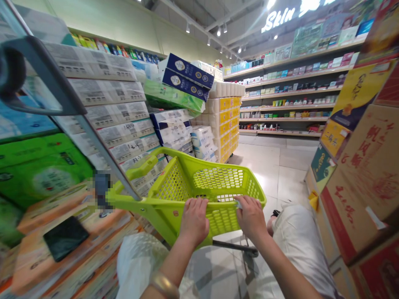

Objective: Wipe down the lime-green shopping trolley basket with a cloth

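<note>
One cart | lime-green, perforated walls | grip: left hand, right hand clasping rim

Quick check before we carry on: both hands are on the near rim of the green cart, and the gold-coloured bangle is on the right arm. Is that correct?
Not quite: the head view shows the gold-coloured bangle on the left arm, not the right. The left hand and right hand are indeed on the near rim of the green cart.
</note>
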Tool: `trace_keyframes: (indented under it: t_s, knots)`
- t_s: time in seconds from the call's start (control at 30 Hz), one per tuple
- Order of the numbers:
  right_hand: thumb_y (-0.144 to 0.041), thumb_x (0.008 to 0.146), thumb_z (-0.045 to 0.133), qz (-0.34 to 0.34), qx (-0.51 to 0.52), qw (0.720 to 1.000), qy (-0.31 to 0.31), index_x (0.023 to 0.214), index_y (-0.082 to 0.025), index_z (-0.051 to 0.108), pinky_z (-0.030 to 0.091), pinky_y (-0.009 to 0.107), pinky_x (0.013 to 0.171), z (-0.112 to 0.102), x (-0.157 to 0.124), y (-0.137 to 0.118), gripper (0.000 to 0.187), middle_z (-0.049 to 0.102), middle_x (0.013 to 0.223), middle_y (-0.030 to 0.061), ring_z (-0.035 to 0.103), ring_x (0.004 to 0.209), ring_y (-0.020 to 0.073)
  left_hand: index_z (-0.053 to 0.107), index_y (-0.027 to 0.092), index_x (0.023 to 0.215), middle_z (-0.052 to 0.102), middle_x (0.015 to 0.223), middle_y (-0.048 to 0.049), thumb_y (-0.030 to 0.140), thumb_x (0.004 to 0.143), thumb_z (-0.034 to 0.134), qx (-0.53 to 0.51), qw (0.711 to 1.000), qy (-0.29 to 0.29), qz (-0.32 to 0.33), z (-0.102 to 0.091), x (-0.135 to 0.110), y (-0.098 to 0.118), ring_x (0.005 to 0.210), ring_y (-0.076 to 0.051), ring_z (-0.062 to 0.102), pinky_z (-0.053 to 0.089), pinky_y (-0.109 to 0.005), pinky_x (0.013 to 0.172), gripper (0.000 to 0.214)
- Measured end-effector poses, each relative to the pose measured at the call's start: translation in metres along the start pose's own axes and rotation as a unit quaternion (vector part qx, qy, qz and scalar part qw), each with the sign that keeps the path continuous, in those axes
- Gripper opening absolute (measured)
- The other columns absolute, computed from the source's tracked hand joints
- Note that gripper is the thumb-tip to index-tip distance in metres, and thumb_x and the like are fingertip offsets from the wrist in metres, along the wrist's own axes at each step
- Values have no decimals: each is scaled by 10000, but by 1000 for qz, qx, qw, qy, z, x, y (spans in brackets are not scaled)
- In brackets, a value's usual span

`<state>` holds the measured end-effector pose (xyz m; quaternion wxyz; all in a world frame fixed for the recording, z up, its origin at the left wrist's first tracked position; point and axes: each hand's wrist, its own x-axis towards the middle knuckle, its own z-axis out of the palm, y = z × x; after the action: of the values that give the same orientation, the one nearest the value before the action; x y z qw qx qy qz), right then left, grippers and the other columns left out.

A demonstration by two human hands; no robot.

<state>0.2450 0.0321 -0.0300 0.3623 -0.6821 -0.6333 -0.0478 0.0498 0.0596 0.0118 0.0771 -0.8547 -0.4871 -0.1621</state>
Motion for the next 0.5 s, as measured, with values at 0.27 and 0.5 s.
trace_keyframes:
  t_s: [0.27, 0.5]
  knots:
    - [-52, 737, 509, -65, 48, 996, -34, 1104, -207, 625, 331, 336, 944, 21, 5, -66, 415, 643, 1023, 63, 522, 978, 215, 542, 160, 1162, 593, 1090, -85, 147, 725, 514, -2, 1000, -17, -7, -1, 1, 1, 1079, -253, 476, 251, -417, 1076, 437]
    - [-67, 750, 497, -53, 26, 998, -28, 1116, -211, 626, 326, 345, 949, 8, 2, -19, 414, 651, 1040, 52, 535, 996, 218, 534, 174, 1193, 594, 1098, -77, 121, 712, 505, -6, 1000, -19, -4, 0, 0, -3, 1088, -253, 473, 255, -412, 1073, 484]
